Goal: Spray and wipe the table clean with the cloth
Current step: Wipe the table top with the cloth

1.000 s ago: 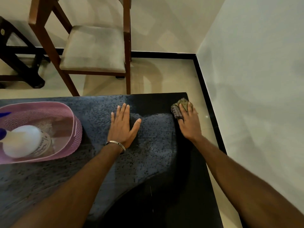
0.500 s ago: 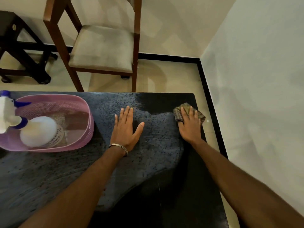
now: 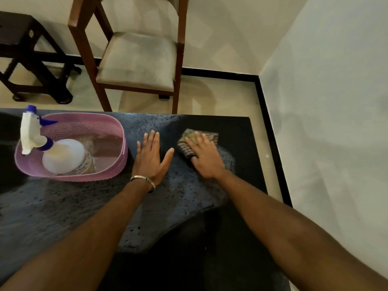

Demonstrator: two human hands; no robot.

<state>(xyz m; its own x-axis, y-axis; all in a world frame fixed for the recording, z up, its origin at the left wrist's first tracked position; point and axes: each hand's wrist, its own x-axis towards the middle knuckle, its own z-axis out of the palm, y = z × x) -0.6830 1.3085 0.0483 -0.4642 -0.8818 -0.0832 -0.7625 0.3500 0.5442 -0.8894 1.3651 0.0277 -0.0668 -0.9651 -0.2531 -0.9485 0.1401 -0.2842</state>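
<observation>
The black table [image 3: 210, 238] carries a wide wet, speckled patch across its left and middle. A folded checked cloth [image 3: 186, 147] lies near the far edge. My right hand [image 3: 206, 157] presses flat on it with straight fingers. My left hand [image 3: 152, 159], a metal bangle on the wrist, rests palm down on the wet surface just left of the cloth. A white spray bottle [image 3: 60, 154] with a blue nozzle lies inside a pink basket [image 3: 117, 131] at the far left of the table.
A wooden chair [image 3: 138, 57] with a beige seat stands beyond the table's far edge. A dark stool [image 3: 31, 59] is at the far left. A white wall [image 3: 327, 122] runs close along the table's right side.
My right hand has slid the cloth leftward from the far right corner toward my left hand. The left hand has stayed flat in place. The view has shifted, showing more of the basket.
</observation>
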